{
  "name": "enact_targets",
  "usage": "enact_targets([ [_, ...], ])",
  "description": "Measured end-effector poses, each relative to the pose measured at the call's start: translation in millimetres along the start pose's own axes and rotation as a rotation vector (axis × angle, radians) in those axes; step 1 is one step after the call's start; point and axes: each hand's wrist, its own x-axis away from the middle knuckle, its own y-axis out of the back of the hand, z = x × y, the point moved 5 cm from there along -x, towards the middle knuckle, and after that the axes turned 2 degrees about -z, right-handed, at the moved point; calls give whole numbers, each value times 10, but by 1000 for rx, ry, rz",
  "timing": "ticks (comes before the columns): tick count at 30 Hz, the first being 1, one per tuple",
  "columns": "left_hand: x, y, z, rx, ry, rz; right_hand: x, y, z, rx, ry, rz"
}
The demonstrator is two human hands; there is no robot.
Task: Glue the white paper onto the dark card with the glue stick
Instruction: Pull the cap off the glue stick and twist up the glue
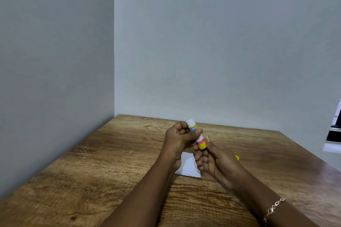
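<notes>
Now the left hand [177, 138] wraps the glue stick [200, 143], the right hand [217, 160] pinches its bottom (maybe to twist glue up); white paper [189, 167] lies at six o'clock.

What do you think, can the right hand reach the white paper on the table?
Probably yes: the paper lies flat just below the right hand, nothing seen between them. But that hand and the left hand hold the glue stick, so it must let go first.
</notes>
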Motion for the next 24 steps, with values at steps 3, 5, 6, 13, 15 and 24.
enact_targets([
  [3,4,25,16,-9,-27,-48,0,-10,27,149,125,-33],
  [5,5,17,20,0,-32,-60,-7,-5,45,217,186,-69],
  [6,5,18,18,2,-33,-66,-12,-3,45,218,195,-83],
  [13,-14,43,20,0,-50,-79,-22,15,36,66,157,-129],
  [15,-15,13,34,17,-31,-58,-28,55,43,111,179,-181],
  [24,17,-30,54,60,30,-15,-33,20,41,371,249,-206],
])
